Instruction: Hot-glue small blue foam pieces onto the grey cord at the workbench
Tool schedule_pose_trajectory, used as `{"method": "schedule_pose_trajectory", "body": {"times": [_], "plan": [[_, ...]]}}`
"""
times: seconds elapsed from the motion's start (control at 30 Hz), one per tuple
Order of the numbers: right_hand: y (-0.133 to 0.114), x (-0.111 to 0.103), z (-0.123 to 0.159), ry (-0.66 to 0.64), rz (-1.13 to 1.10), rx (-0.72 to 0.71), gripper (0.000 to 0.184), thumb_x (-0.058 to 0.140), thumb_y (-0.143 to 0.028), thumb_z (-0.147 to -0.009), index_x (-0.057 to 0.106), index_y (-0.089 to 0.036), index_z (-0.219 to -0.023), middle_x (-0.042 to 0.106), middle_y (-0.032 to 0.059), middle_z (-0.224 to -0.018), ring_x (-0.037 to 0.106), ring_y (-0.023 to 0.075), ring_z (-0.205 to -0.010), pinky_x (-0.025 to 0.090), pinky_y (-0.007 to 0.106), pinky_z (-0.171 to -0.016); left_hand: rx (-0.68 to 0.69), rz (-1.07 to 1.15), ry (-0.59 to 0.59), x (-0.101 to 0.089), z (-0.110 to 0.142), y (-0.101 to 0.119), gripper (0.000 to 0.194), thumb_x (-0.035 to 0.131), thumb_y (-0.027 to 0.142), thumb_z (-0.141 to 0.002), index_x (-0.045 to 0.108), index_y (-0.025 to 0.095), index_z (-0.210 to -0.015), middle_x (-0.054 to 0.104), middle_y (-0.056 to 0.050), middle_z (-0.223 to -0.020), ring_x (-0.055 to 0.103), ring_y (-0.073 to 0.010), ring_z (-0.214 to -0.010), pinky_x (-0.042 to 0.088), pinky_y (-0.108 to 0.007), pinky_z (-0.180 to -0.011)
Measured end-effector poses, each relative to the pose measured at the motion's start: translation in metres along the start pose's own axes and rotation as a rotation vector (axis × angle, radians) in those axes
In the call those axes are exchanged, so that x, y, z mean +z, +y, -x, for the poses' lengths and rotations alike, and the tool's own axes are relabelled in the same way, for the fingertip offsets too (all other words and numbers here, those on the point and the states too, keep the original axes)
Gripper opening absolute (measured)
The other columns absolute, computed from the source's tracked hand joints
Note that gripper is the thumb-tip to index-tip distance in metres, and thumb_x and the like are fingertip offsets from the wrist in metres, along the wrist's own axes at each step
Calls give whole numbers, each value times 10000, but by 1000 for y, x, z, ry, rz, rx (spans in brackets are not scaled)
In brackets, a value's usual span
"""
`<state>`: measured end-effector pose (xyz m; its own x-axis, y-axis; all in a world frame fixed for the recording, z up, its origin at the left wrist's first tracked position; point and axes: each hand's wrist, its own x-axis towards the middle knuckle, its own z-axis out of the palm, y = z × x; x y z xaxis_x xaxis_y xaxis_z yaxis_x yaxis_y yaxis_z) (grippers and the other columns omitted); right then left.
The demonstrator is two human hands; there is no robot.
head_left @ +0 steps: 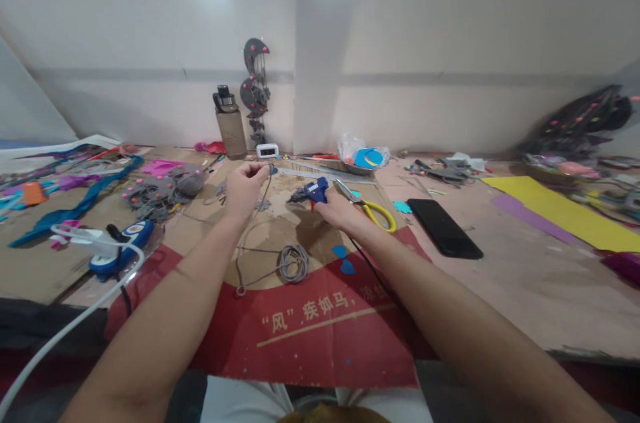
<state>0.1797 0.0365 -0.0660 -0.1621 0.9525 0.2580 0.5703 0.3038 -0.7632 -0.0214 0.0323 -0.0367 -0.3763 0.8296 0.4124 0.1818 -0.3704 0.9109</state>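
My left hand (247,188) is closed in a pinch on the end of a grey cord (241,256), just above the cardboard. From there the cord runs down to a loose coil (293,263) lying on the red and brown cardboard sheet (310,356). In my right hand (334,208) is a blue hot glue gun (316,191), its nozzle pointing left toward my left hand. Close to the right hand lie scissors with yellow handles (377,215). Small blue paper pieces (347,267) rest on the cardboard below the glue gun.
A black phone (444,228) lies to the right, with yellow sheet (565,209) beyond it. At left is a blue power strip (121,251) with a white cable. A water bottle (231,126), a small white clock (267,151) and a bowl (364,161) stand by the wall.
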Motion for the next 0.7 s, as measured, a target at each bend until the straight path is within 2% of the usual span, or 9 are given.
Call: {"method": "schedule_pose_trajectory", "body": {"times": [0.1,0.23,0.3,0.33,0.43,0.5,0.57,0.63,0.7], "plan": [[-2,-6,5,33,102,38,235,655,-226,-661,438,-216,-570,591,125,-727,592,311,-897,430,393,-781,119,-136,13,0,6,9,110,651,269,-698,680,166,-721,610,-4,-641,487,-110,-578,360,-218,-559],[-18,-9,11,192,162,-118,148,573,-296,-757,472,-204,-700,576,111,-858,551,267,-944,409,424,-855,293,-297,-9,0,15,20,37,640,208,-699,673,191,-696,593,-5,-657,478,-129,-612,370,-242,-621],[-31,-2,9,193,-48,-182,133,544,-308,-769,470,-204,-808,581,78,-892,552,219,-905,435,394,-828,403,-356,-47,1,18,21,33,637,191,-702,664,204,-688,594,-18,-696,498,-155,-692,384,-266,-712],[-37,3,8,161,-215,-166,172,551,-311,-758,454,-208,-855,588,64,-917,558,197,-894,449,371,-812,450,-379,-67,1,18,21,37,636,187,-702,662,209,-689,599,-26,-721,507,-171,-740,382,-281,-762],[-54,21,2,9,-726,-6,302,579,-277,-709,367,-227,-919,611,19,-900,594,146,-804,472,308,-728,539,-428,-103,1,20,21,43,631,185,-708,661,215,-703,610,-46,-778,516,-200,-828,364,-314,-843],[-62,30,-1,-46,-897,88,351,590,-266,-693,339,-235,-936,588,-27,-799,583,122,-683,469,282,-658,568,-455,-104,0,20,21,45,621,189,-719,658,213,-711,609,-46,-778,516,-198,-811,363,-317,-834],[-66,34,-2,-24,-918,112,342,586,-274,-694,350,-241,-941,516,-74,-696,524,100,-577,455,259,-594,562,-464,-88,0,20,21,56,604,192,-738,650,207,-710,599,-35,-742,505,-178,-740,372,-301,-778],[-66,35,-2,39,-816,56,273,571,-297,-712,400,-238,-916,472,-81,-673,477,91,-554,437,243,-563,512,-438,-66,1,21,22,65,594,190,-745,642,200,-702,586,-19,-698,487,-154,-667,375,-277,-701],[-65,34,-1,105,-657,-60,168,549,-308,-739,462,-221,-854,497,-53,-708,476,98,-601,425,243,-581,431,-381,-53,2,21,23,60,595,190,-741,638,192,-699,584,-6,-672,476,-134,-619,370,-256,-638]]}}
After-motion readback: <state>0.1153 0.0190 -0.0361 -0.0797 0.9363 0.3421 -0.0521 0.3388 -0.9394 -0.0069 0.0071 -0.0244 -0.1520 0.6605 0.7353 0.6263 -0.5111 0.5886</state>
